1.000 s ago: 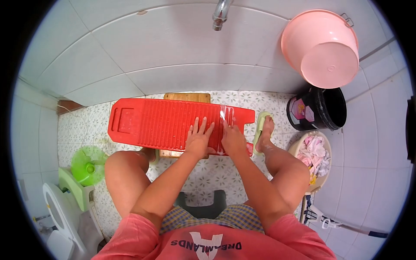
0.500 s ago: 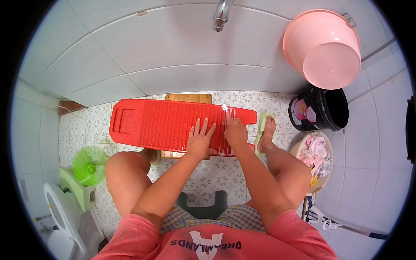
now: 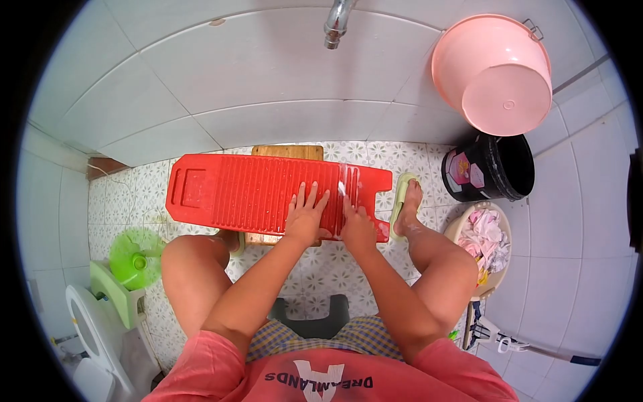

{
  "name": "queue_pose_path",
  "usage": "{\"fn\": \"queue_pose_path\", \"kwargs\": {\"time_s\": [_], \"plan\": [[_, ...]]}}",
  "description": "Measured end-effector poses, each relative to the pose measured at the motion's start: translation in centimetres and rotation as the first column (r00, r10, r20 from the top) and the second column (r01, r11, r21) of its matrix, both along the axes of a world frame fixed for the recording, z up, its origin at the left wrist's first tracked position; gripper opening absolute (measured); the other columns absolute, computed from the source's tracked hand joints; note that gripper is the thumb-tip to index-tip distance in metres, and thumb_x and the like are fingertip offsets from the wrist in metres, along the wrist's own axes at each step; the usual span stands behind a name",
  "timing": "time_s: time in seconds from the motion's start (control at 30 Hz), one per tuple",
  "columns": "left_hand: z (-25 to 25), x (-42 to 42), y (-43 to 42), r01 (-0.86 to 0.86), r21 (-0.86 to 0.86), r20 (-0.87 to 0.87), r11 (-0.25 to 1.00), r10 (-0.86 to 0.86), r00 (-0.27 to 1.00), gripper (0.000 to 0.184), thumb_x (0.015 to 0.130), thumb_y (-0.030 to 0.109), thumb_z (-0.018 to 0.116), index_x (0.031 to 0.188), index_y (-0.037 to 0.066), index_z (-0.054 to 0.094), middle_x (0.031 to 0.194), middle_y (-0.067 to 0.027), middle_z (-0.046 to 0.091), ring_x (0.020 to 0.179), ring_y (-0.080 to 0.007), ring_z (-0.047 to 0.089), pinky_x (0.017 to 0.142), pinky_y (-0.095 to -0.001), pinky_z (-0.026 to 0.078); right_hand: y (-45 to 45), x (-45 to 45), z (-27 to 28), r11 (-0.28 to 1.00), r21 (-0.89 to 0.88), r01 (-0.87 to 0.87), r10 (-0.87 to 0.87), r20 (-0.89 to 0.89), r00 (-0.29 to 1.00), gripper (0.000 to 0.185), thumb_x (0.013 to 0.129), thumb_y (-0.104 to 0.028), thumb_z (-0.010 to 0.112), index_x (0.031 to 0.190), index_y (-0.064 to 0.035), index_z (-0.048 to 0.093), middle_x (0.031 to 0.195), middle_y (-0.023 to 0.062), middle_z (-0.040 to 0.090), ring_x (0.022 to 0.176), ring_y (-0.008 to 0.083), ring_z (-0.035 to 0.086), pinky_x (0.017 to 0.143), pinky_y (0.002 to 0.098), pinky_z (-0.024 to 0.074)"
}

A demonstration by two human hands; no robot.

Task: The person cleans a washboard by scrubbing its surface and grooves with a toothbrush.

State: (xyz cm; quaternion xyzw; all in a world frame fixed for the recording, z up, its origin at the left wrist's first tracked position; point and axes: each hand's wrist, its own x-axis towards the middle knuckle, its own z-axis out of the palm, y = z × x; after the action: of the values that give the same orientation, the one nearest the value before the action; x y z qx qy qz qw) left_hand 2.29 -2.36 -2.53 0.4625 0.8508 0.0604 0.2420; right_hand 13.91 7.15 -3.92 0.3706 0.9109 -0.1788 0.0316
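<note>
A red ribbed washboard lies flat across a wooden stool in front of me. My left hand rests on its ridges, palm down, fingers spread. My right hand is closed near the washboard's right end, around a slim, white-headed brush whose handle is mostly hidden by the fingers. The brush's head points away from me and meets the grooves. Whitish suds streak the ridges around it and the lower edge.
A metal tap projects from the wall. On the right are a pink bucket, a black bucket and a basin of clothes. A mop lies behind; at left stand a green scoop and toilet.
My right hand has drawn the brush toward me along the grooves and slightly left. My left hand stays spread on the washboard. The whole view has shifted slightly.
</note>
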Motion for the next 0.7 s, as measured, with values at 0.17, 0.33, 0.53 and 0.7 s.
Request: {"fn": "queue_pose_path", "kwargs": {"time_s": [0.17,0.33,0.53,0.7], "plan": [[-0.8,0.0,-0.1,-0.010,0.046,-0.004,0.999,0.010,1.000,0.106,0.059,0.039,0.084,0.146,0.020,0.026,0.155,-0.0130,0.013,0.142,-0.0364,0.009,0.111,-0.0507,0.022,2.8,-3.1,0.0,1.000,0.010,0.005,-0.004,-0.021,1.000,0.060,0.081,-0.010,0.055,0.138,-0.0176,0.041,0.112,0.0191,0.055,0.083,0.0386,0.065,0.072,0.0474,0.0544],[-1.0,0.0,-0.1,-0.004,0.066,-0.020,0.998,0.005,1.000,0.107,0.058,0.039,0.084,0.146,0.020,0.027,0.154,-0.0136,0.013,0.142,-0.0372,0.010,0.111,-0.0508,0.023,3.4,-4.2,0.3,1.000,-0.006,0.018,-0.019,-0.088,0.996,0.048,0.088,-0.012,0.048,0.136,-0.0140,0.044,0.109,0.0228,0.056,0.087,0.0404,0.062,0.074,0.0481,0.0517],[-0.1,0.1,0.0,-0.004,0.026,0.004,1.000,0.004,1.000,0.104,0.062,0.039,0.082,0.146,0.019,0.026,0.155,-0.0137,0.012,0.142,-0.0358,0.009,0.113,-0.0488,0.020,1.4,-2.2,0.2,1.000,0.001,0.012,-0.012,0.018,1.000,0.063,0.080,-0.011,0.055,0.140,-0.0195,0.037,0.113,0.0188,0.052,0.083,0.0390,0.064,0.073,0.0472,0.0540],[0.1,0.0,0.0,-0.007,0.010,0.008,1.000,0.007,1.000,0.103,0.062,0.039,0.082,0.147,0.019,0.025,0.155,-0.0129,0.011,0.143,-0.0348,0.008,0.113,-0.0484,0.019,0.0,0.0,-0.4,0.999,0.008,-0.037,0.036,0.074,0.997,0.062,0.081,-0.012,0.054,0.140,-0.0204,0.037,0.108,0.0175,0.053,0.079,0.0383,0.064,0.073,0.0482,0.0540]]}}
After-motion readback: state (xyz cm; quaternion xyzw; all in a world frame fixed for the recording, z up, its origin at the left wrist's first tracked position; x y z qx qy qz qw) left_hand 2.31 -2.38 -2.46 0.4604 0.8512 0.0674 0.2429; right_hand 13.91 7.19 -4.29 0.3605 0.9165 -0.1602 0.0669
